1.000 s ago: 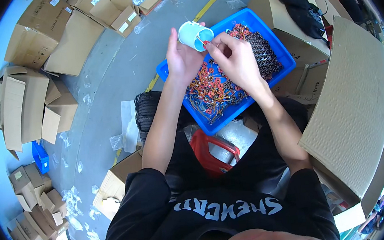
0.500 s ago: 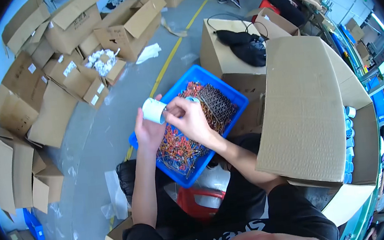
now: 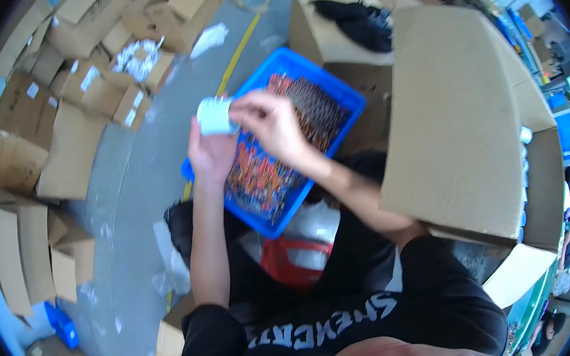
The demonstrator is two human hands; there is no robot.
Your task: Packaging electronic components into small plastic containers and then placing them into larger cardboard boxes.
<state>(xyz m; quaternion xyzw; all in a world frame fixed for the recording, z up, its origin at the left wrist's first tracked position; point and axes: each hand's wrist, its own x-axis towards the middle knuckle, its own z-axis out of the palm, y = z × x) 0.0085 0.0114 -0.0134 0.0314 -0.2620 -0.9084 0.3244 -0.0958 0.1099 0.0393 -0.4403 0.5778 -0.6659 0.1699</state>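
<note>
My left hand (image 3: 211, 156) is closed around a short white-and-pale-blue cylinder (image 3: 214, 116), its open end turned to the right. At that end my right hand (image 3: 278, 125) has its fingers pinched together, partly at the opening. What they pinch, if anything, is too small and blurred to make out. Both hands are above a blue plastic bin (image 3: 328, 82). Inside it lie many thin wire pieces with orange-red parts (image 3: 256, 172), and a dark brown patterned bundle (image 3: 318, 105) fills the far right part.
At my right stands an open carton with a large flap (image 3: 454, 120); pale-blue cylinders (image 3: 524, 136) show inside it. A black bag (image 3: 359, 23) lies on a box ahead. Cardboard boxes (image 3: 66, 154) line the left side. A red stool (image 3: 293, 263) is below the bin.
The view has tilted, so the bin and boxes appear higher. The cylinder has turned more level, with my right fingers still at its open end. A pale-blue piece beside my right hand no longer shows.
</note>
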